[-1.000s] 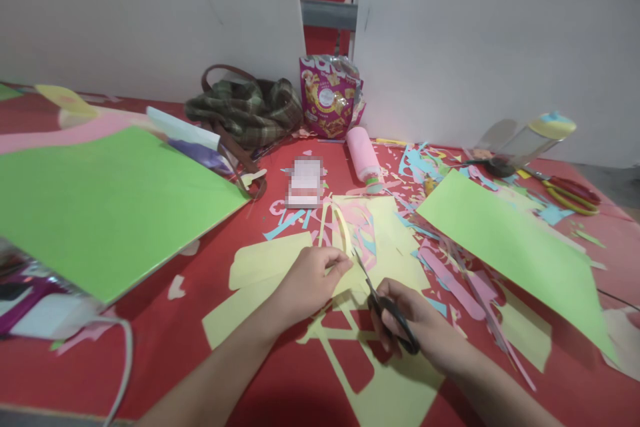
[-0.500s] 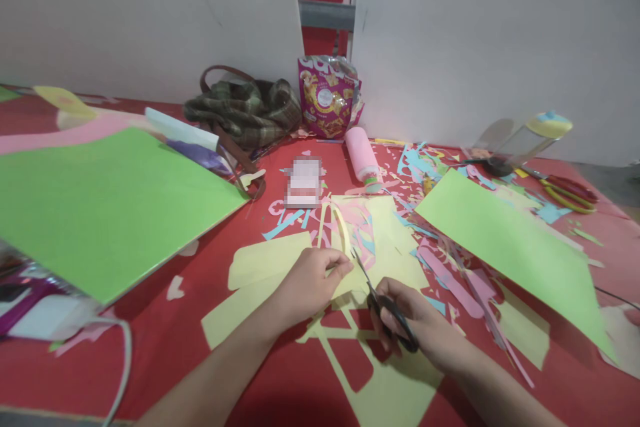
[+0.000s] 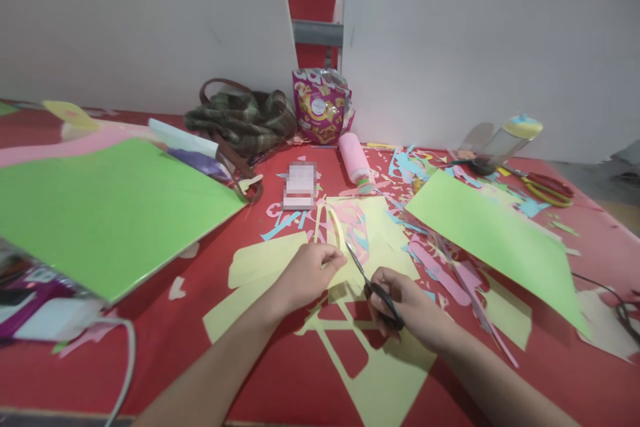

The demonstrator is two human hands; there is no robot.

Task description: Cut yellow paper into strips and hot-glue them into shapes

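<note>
My left hand point(image 3: 314, 275) is closed in a pinch on a narrow, curved strip of pale yellow paper point(image 3: 338, 227) that stands up from the fingertips. Black-handled scissors point(image 3: 384, 307) are gripped in my right hand point(image 3: 407, 303), their blades pointing up and left, with the tips close beside the left fingertips. The blades look nearly together. Under both hands lies a yellow sheet with cut-out openings point(image 3: 380, 373). Further yellow pieces point(image 3: 267, 257) rest left of the hands. Whether the blades touch the strip is hard to see.
Large green sheets lie at left point(image 3: 120, 213) and right point(image 3: 500, 240). A pink bottle point(image 3: 354, 155), a snack bag point(image 3: 321, 107) and a plaid bag point(image 3: 245, 117) stand at the back. Colourful scraps, red-handled pliers point(image 3: 547, 188) and a clear bottle point(image 3: 507, 140) are to the right; a white cable point(image 3: 131, 353) at left.
The view has shifted slightly, moving right-hand objects leftward. My right hand holds the scissors a little differently angled, and their blades look closer together. The left hand keeps its pinch.
</note>
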